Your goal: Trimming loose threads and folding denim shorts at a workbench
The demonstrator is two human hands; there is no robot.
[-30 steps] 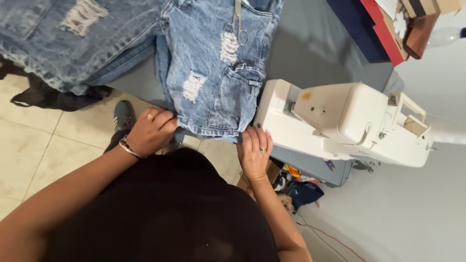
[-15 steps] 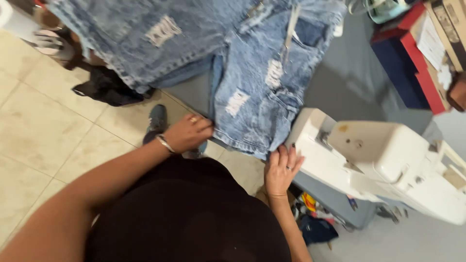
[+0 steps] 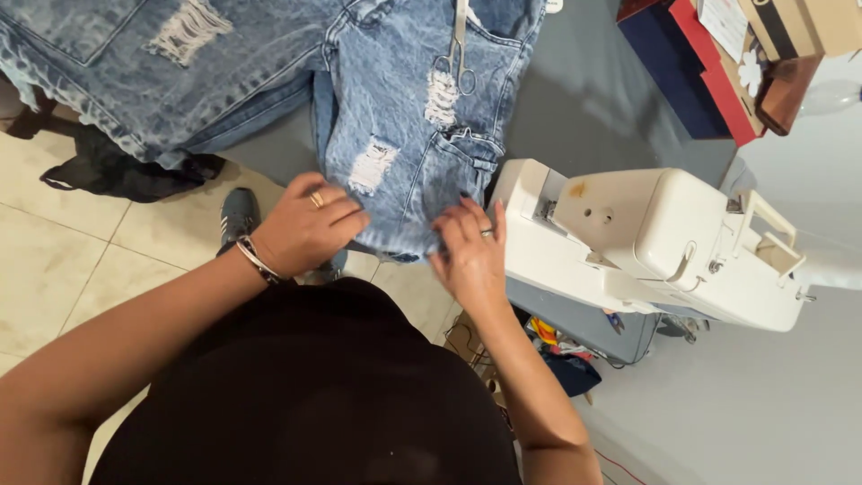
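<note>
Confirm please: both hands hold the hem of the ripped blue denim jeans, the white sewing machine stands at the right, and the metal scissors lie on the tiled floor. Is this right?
Not quite. The metal scissors lie on the ripped blue denim jeans, not on the floor; the head view shows it. The rest is right.

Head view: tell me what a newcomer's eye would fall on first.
The ripped blue jeans spread over the grey table, with both hands at the hem: left hand and right hand. Scissors lie on the denim, and a white sewing machine sits right of the hands.
</note>
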